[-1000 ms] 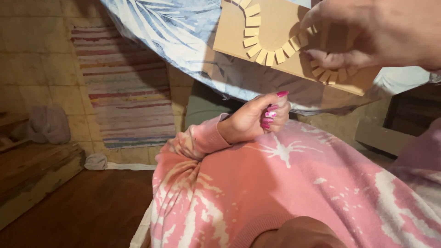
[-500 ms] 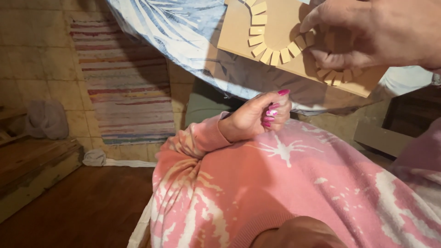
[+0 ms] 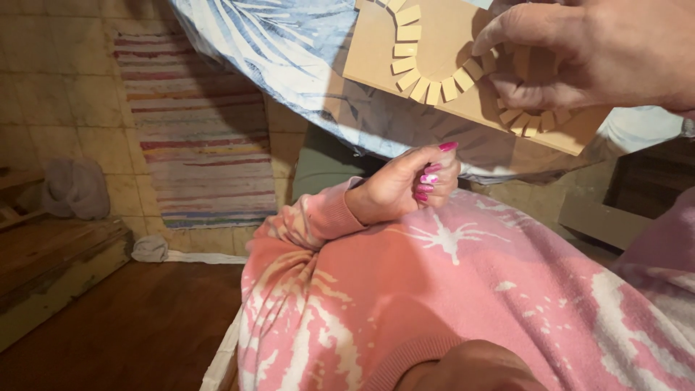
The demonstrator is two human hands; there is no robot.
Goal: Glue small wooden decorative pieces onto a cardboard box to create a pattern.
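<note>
No packages, labels, signs or screens show anywhere in the frame; the nearest thing to one is a flat tan cardboard sheet (image 3: 449, 43) at the upper right, rectangular, plain and unprinted, bearing a curved row of small cardboard tabs glued on in the same tan colour.
</note>
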